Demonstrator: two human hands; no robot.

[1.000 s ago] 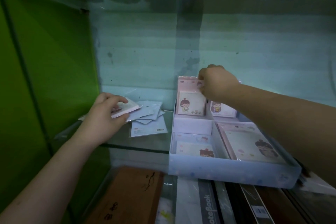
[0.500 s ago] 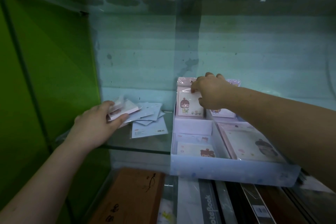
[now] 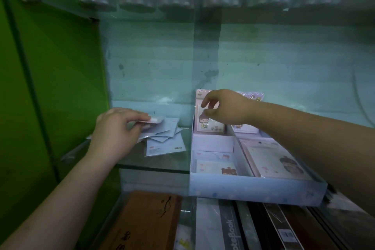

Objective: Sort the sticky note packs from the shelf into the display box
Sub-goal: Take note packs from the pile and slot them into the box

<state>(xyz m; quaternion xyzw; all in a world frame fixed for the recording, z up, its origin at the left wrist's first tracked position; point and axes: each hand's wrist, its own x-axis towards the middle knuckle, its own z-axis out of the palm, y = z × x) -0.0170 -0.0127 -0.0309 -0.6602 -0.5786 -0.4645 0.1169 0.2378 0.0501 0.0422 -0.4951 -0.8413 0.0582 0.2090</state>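
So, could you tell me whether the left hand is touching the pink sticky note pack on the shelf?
Touching. The head view shows the left hand pinching the pink pack between fingers and thumb.

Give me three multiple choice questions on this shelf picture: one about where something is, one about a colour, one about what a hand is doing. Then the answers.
1. Where do the loose packs lie?
A. On the glass shelf, left of the display box
B. Inside the display box
C. On the floor

2. What colour is the side wall at the left?
A. Red
B. Green
C. Yellow

3. What is the left hand doing?
A. Hanging empty
B. Pressing on the display box
C. Gripping a pale pack above the loose packs

Answers:
1 A: they lie fanned out on the glass beside the box.
2 B: the wall is bright green.
3 C: its fingers and thumb pinch the pale pack.
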